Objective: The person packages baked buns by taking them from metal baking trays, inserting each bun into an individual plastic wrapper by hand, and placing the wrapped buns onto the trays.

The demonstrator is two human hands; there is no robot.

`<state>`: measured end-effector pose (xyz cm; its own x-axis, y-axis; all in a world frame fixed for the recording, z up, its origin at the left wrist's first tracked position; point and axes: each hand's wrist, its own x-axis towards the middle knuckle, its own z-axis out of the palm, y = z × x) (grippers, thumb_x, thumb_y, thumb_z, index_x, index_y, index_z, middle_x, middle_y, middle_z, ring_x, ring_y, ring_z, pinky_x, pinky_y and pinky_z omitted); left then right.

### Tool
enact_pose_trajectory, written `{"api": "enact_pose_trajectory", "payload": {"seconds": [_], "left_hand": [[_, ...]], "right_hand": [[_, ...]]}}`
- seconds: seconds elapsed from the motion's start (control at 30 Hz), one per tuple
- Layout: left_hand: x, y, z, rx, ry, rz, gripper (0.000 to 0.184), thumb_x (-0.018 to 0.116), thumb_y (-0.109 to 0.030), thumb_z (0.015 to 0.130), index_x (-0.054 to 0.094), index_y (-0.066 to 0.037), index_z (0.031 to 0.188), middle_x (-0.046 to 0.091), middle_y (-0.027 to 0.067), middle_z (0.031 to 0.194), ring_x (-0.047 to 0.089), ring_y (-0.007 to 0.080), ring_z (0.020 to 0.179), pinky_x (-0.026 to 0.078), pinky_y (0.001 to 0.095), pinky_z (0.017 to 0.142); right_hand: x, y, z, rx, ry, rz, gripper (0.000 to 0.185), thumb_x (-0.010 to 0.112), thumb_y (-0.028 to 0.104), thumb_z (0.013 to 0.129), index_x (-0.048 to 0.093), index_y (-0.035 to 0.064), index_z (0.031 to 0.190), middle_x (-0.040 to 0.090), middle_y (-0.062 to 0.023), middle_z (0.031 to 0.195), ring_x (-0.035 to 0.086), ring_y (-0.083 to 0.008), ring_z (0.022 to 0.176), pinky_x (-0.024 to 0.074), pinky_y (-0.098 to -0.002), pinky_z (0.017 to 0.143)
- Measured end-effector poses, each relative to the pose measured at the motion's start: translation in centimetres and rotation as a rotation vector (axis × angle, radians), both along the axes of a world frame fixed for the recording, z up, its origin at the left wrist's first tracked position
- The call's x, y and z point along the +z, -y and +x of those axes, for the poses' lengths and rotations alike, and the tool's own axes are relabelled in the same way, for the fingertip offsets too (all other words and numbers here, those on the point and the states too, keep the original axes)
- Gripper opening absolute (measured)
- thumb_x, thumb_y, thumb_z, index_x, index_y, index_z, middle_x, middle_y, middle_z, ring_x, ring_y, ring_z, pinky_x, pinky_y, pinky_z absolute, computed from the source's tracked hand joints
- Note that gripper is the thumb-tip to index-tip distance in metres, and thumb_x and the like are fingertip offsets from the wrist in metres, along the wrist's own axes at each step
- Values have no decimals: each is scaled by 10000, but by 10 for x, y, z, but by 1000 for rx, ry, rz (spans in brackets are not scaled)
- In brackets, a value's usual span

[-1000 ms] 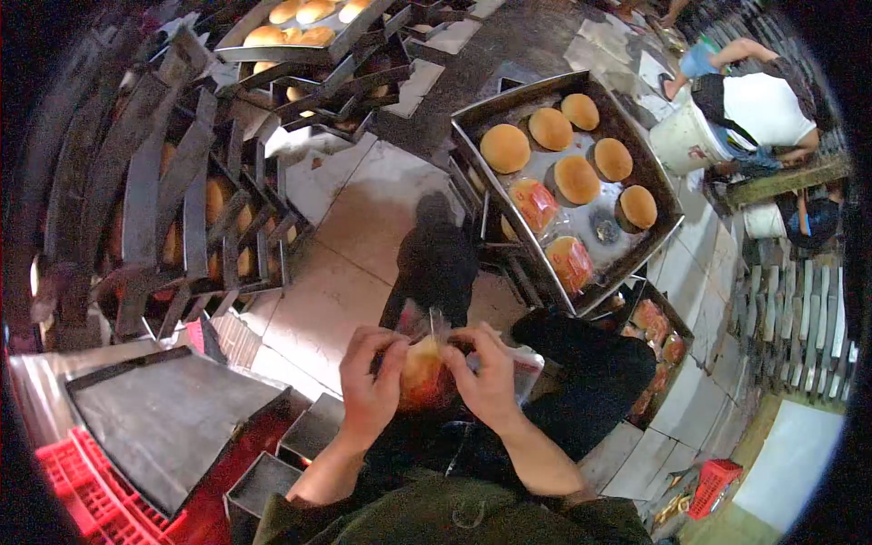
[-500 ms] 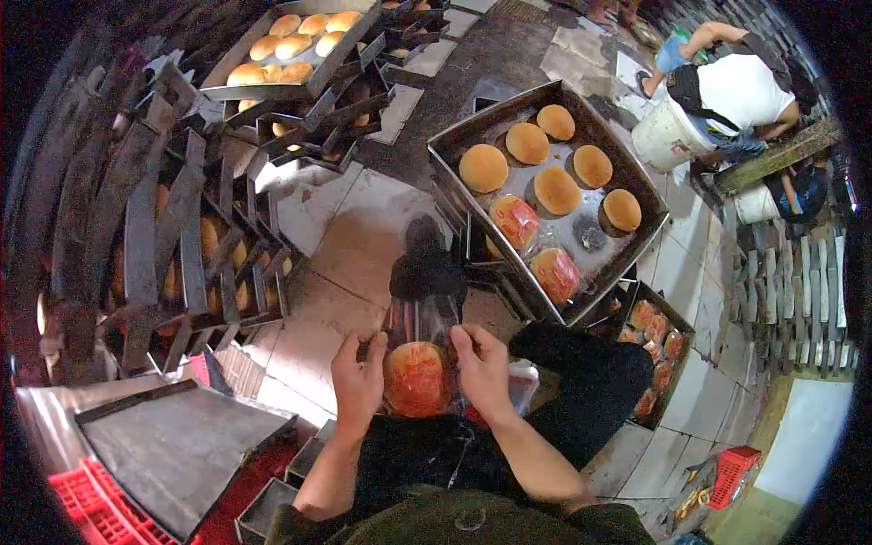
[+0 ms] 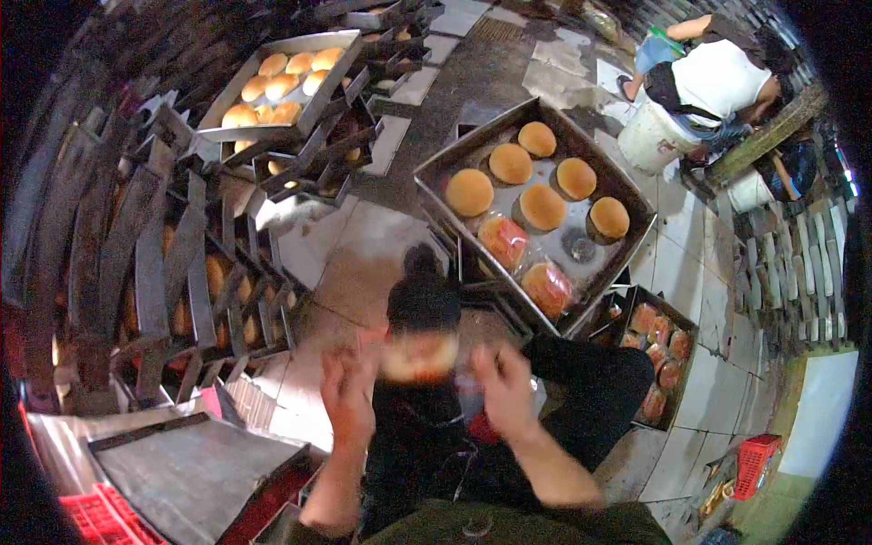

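Observation:
A round bun in a clear bag with red print (image 3: 420, 357) hangs between my hands above my lap, smeared by motion. My left hand (image 3: 350, 395) is closed at the bag's left side, and my right hand (image 3: 505, 386) is closed at its right side. Ahead and to the right, a metal tray (image 3: 625, 259) holds several bare buns (image 3: 542, 207) and two bagged buns with red print (image 3: 501, 241). Part of another bag (image 3: 536, 398) shows behind my right hand, near my thigh.
Stacked trays with buns (image 3: 207, 318) stand at the left, under another bun tray (image 3: 338, 74). A dark flat pan (image 3: 195, 468) sits lower left. A tray of bagged buns (image 3: 683, 381) is at right. A person (image 3: 718, 77) bends near a white bucket (image 3: 654, 136).
My hands have moved slightly apart, and the bagged bun has risen between them and turned. The view has tilted, so the trays appear lower. The other person remains bent over.

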<state>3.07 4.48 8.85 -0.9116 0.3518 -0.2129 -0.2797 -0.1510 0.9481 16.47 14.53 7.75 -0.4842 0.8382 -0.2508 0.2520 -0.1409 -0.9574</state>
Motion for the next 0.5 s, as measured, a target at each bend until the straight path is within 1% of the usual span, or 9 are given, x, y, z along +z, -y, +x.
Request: {"api": "enact_pose_trajectory", "payload": {"seconds": [0.03, 0.1, 0.13, 0.2, 0.27, 0.3, 0.37, 0.43, 0.5], "left_hand": [[-21, 26, 7, -140, -139, -358, 111, 540, -67, 777, 469, -9, 714, 439, 34, 819, 412, 140, 804, 357, 271, 726], [-59, 63, 28, -232, -248, -621, 173, 552, -106, 775, 474, 19, 685, 449, 85, 799, 401, 219, 844, 320, 316, 783], [-62, 71, 32, -287, -714, -747, 152, 553, -125, 798, 473, -16, 730, 436, 12, 699, 375, 103, 596, 329, 243, 539], [-48, 73, 49, -269, -685, -744, 156, 517, -140, 822, 495, -30, 713, 433, -5, 676, 367, 82, 579, 321, 234, 541], [-19, 61, 51, -145, 114, -576, 190, 530, -141, 810, 539, 41, 758, 495, 68, 846, 418, 167, 873, 321, 320, 799], [-6, 51, 51, -138, 205, -476, 191, 523, -153, 816, 540, 30, 765, 512, 47, 865, 437, 143, 826, 335, 291, 768], [14, 27, 56, -20, 199, -489, 207, 487, -193, 836, 554, 0, 805, 512, 23, 811, 428, 112, 760, 331, 264, 709], [37, 14, 49, 52, -42, -484, 312, 428, -284, 866, 565, -23, 970, 519, 14, 860, 437, 110, 800, 313, 259, 715], [37, 18, 34, 117, -140, -226, 342, 431, -277, 865, 530, -36, 1087, 520, 18, 958, 430, 132, 900, 279, 297, 789]], "right_hand": [[-28, 16, 14, 1, 67, -81, 286, 542, 253, 844, 503, 24, 678, 460, 26, 613, 390, -75, 573, 330, -232, 511], [-54, 43, 42, 43, 44, -356, 287, 535, 247, 849, 514, 29, 663, 447, 25, 607, 401, -64, 575, 329, -233, 499], [-58, 50, 53, 118, 202, -243, 268, 560, 236, 834, 529, 16, 683, 459, -3, 609, 418, -73, 596, 346, -237, 506], [-33, 67, 55, 30, 239, 353, 173, 608, 152, 779, 534, 20, 862, 536, -123, 850, 519, -179, 679, 415, -278, 588], [19, 57, 42, 33, 209, 863, 336, 644, 130, 722, 508, 52, 1019, 532, -134, 981, 557, -253, 798, 446, -326, 686], [18, 49, 33, 11, 213, 874, 336, 644, 130, 722, 508, 52, 1019, 532, -134, 981, 557, -253, 798, 446, -326, 686], [1, 35, 21, 574, 73, 1040, 533, 688, 161, 663, 448, 63, 1129, 526, -134, 1036, 541, -287, 913, 445, -364, 778], [-3, -16, 8, 699, 183, 543, 635, 702, 160, 655, 386, 60, 1197, 515, -140, 1068, 522, -291, 986, 436, -351, 842], [15, -87, 20, 486, 55, 98, 615, 709, 265, 693, 398, 69, 1186, 549, -157, 1058, 541, -263, 987, 416, -351, 879]]}}
